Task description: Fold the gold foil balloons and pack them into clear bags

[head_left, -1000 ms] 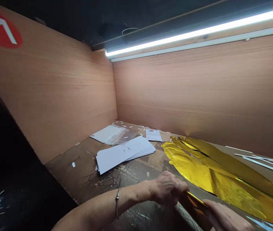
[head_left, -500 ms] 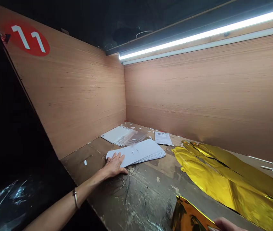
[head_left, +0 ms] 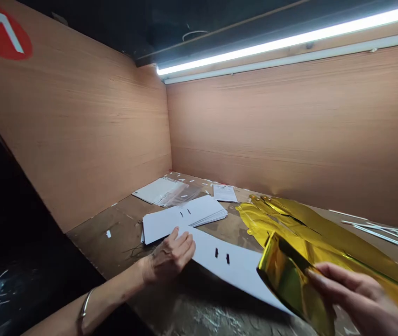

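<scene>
My left hand [head_left: 174, 252], with a metal bracelet at the wrist, is closed on the left end of a long white card [head_left: 244, 268]. Two dark slots run through the card's middle, and its right end passes behind a folded piece of shiny gold foil [head_left: 283, 275]. That foil is gripped between the thumb and fingers of my right hand [head_left: 356, 294]. Just beyond my left hand lies a fanned stack of similar white cards [head_left: 171, 221]. Flat gold foil pieces [head_left: 300, 217] with small tabs at the far end lie on the table behind my right hand.
Thin white sticks [head_left: 391, 233] lie at the right. Toward the back corner are a clear plastic sleeve with papers [head_left: 159, 190] and a small printed sheet [head_left: 225, 192]. Wooden panels [head_left: 290, 130] enclose the back and left; a lit tube [head_left: 272, 44] hangs above.
My left hand has drawn one card off the stack, toward me and to the right. My right hand has come up into view with the gold foil. The view has shifted right.
</scene>
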Motion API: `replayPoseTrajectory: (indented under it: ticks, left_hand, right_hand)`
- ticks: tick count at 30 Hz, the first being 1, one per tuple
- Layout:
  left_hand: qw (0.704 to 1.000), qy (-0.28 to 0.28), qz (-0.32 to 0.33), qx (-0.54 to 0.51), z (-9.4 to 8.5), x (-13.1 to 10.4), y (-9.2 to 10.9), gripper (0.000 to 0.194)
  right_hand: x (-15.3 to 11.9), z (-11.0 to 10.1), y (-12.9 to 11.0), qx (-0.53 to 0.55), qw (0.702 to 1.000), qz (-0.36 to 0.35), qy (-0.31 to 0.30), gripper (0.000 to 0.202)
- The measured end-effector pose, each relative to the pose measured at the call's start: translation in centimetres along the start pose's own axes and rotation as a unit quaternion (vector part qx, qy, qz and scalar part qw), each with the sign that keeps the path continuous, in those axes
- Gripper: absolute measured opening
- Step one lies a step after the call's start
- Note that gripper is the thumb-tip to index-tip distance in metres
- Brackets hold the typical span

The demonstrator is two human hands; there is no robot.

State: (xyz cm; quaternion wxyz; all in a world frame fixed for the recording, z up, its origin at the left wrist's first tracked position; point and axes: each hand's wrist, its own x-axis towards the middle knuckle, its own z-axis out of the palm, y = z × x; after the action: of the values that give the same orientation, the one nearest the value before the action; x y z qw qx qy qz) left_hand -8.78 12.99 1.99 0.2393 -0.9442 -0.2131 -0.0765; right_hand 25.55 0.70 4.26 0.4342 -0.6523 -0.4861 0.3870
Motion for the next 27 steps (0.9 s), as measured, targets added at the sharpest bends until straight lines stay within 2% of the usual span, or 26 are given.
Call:
replayPoseTrajectory:
  ticks: [2, 3, 5, 6, 7, 8, 9, 11, 12, 13, 14, 15, 16, 17, 18, 19, 21, 22, 23, 24, 25, 27]
  left_hand:
    - [0.997, 0.059, 0.048, -0.001, 0.3, 0.2, 1.1, 0.035]
    - [0.996, 0.081, 0.044, -0.014, 0.5, 0.3, 1.5, 0.035]
    - [0.989, 0.129, -0.032, -0.065, 0.8, 0.6, 2.0, 0.037]
    - [0.976, 0.163, -0.100, -0.107, 0.9, 0.8, 2.2, 0.038]
    - [0.947, 0.205, -0.182, -0.165, 1.0, 1.0, 2.6, 0.042]
    - [0.898, 0.248, -0.269, -0.244, 1.1, 1.3, 3.0, 0.049]
    - [0.822, 0.289, -0.353, -0.342, 1.2, 1.6, 3.6, 0.057]
    - [0.636, 0.331, -0.459, -0.524, 1.3, 2.3, 5.1, 0.062]
    - [0.561, 0.328, -0.481, -0.589, 1.3, 2.7, 5.9, 0.059]
    - [0.510, 0.315, -0.489, -0.633, 1.2, 3.2, 6.8, 0.057]
    - [0.483, 0.301, -0.493, -0.658, 1.1, 3.7, 7.6, 0.056]
    - [0.474, 0.280, -0.494, -0.673, 1.0, 4.2, 8.4, 0.055]
    - [0.478, 0.253, -0.489, -0.684, 0.8, 4.9, 9.2, 0.053]
    - [0.494, 0.224, -0.476, -0.692, 0.7, 5.5, 9.9, 0.051]
    - [0.536, 0.196, -0.449, -0.687, 0.5, 6.1, 10.4, 0.048]
    - [0.606, 0.172, -0.399, -0.666, 0.4, 6.7, 10.9, 0.047]
    - [0.774, 0.106, -0.249, -0.573, 0.2, 7.6, 11.7, 0.049]
    - [0.841, 0.068, -0.171, -0.508, 0.2, 7.9, 12.0, 0.053]
    - [0.887, 0.020, -0.104, -0.449, 0.2, 8.0, 12.3, 0.059]
    - [0.914, -0.028, -0.055, -0.402, 0.1, 8.1, 12.6, 0.067]
    - [0.926, -0.071, -0.023, -0.370, 0.1, 8.1, 12.8, 0.076]
    - [0.931, -0.124, 0.003, -0.343, 0.0, 8.0, 13.0, 0.095]
  right_hand:
    - [0.8, 0.2, -0.3, 0.034, 0.996, 0.032, -0.076, 0.034]
    - [1.2, 0.7, 0.1, 0.030, 0.993, 0.061, -0.102, 0.031]
    - [2.1, 2.0, 1.8, -0.053, 0.987, 0.105, -0.106, 0.025]
    - [2.4, 2.7, 2.7, -0.115, 0.982, 0.110, -0.099, 0.022]
    - [2.6, 3.3, 3.7, -0.176, 0.975, 0.101, -0.090, 0.020]
    - [2.7, 3.7, 4.4, -0.224, 0.968, 0.085, -0.081, 0.019]
    - [2.8, 3.9, 4.9, -0.255, 0.962, 0.069, -0.074, 0.018]
    - [2.8, 4.0, 5.3, -0.274, 0.957, 0.060, -0.070, 0.017]
    - [2.7, 4.0, 5.3, -0.275, 0.957, 0.060, -0.071, 0.017]
    - [2.7, 3.8, 5.1, -0.279, 0.956, 0.057, -0.071, 0.017]
    - [2.6, 3.8, 4.9, -0.284, 0.955, 0.055, -0.072, 0.017]
    - [2.6, 3.7, 4.7, -0.287, 0.954, 0.052, -0.073, 0.018]
    - [2.6, 3.6, 4.6, -0.290, 0.953, 0.049, -0.073, 0.018]
    - [2.6, 3.6, 4.5, -0.293, 0.952, 0.046, -0.073, 0.017]
    - [2.5, 3.7, 4.4, -0.294, 0.952, 0.043, -0.073, 0.017]
    - [2.5, 3.7, 4.4, -0.294, 0.952, 0.041, -0.073, 0.017]
    - [2.5, 3.7, 4.3, -0.285, 0.955, 0.026, -0.078, 0.017]
    - [2.4, 3.8, 4.2, -0.269, 0.959, 0.001, -0.090, 0.016]
    - [2.4, 3.8, 4.2, -0.248, 0.963, -0.029, -0.106, 0.017]
    - [2.3, 3.7, 4.1, -0.223, 0.965, -0.057, -0.122, 0.018]
    - [2.3, 3.6, 4.0, -0.199, 0.967, -0.080, -0.136, 0.020]
    - [2.2, 3.2, 3.8, -0.170, 0.968, -0.088, -0.163, 0.024]
